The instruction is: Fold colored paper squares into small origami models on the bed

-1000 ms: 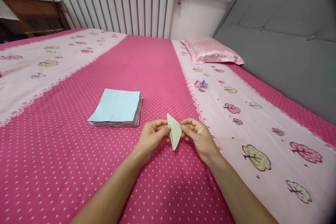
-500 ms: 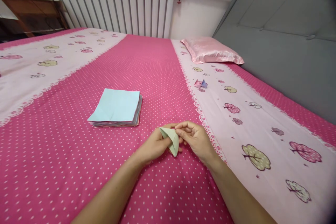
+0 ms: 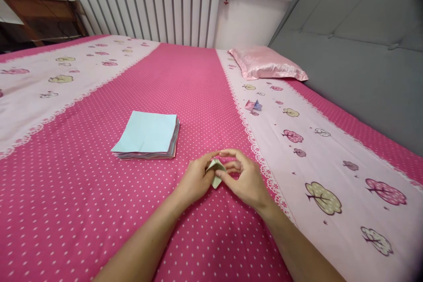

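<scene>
A small folded piece of pale green paper (image 3: 216, 174) sits between both my hands, low over the pink dotted bedsheet (image 3: 185, 97). My left hand (image 3: 195, 179) grips its left side with thumb and fingers. My right hand (image 3: 246, 178) pinches its right side and covers much of it. To the upper left lies a stack of square coloured paper sheets (image 3: 147, 135) with a light blue sheet on top.
Two small folded paper figures, pink and blue (image 3: 253, 105), lie on the pale tree-patterned strip to the right. A pink satin pillow (image 3: 266, 63) rests at the grey headboard (image 3: 357, 53). A white radiator (image 3: 142, 9) stands behind the bed.
The green paper was an upright flat triangle held up between my fingertips. Both hands have come down and together, and the paper is now smaller and mostly hidden between them.
</scene>
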`<state>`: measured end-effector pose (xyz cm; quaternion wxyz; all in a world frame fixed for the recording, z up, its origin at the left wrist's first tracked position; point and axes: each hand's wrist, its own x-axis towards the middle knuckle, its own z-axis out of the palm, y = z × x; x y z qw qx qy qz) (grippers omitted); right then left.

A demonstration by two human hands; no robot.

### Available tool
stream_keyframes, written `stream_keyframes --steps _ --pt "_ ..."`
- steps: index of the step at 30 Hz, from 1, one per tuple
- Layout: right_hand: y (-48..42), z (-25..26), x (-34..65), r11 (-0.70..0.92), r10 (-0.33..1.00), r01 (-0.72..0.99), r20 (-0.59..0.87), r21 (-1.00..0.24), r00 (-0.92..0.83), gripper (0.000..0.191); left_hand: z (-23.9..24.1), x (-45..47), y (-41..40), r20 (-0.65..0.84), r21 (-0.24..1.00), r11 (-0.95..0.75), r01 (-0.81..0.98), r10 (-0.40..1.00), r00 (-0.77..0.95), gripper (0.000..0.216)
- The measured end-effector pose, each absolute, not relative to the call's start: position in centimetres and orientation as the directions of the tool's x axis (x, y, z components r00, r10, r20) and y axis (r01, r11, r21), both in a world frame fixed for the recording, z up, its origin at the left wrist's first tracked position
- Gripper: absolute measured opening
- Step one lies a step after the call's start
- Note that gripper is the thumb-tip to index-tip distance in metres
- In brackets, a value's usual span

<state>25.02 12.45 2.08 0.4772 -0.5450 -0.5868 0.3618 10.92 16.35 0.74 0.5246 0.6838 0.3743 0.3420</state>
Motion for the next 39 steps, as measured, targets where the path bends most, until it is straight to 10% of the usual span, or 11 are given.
stream_keyframes --steps 19,32,39 --pt "12.8 1.4 26.0 0.319 0.922 0.41 0.38 -0.854 0.076 0.032 2.8 10.6 16.1 -0.133 0.867 0.382 -0.32 0.797 0.589 0.068" --pt "12.5 1.9 26.1 0.408 0.908 0.451 0.406 -0.794 -0.107 0.046 1.8 10.7 16.5 -0.087 0.881 0.318 -0.351 0.836 0.541 0.073" --pt "12.8 1.5 25.9 0.226 0.971 0.169 0.237 -0.959 0.043 0.034 1.8 11.1 16.7 -0.117 0.93 0.252 -0.266 0.893 0.434 0.071"
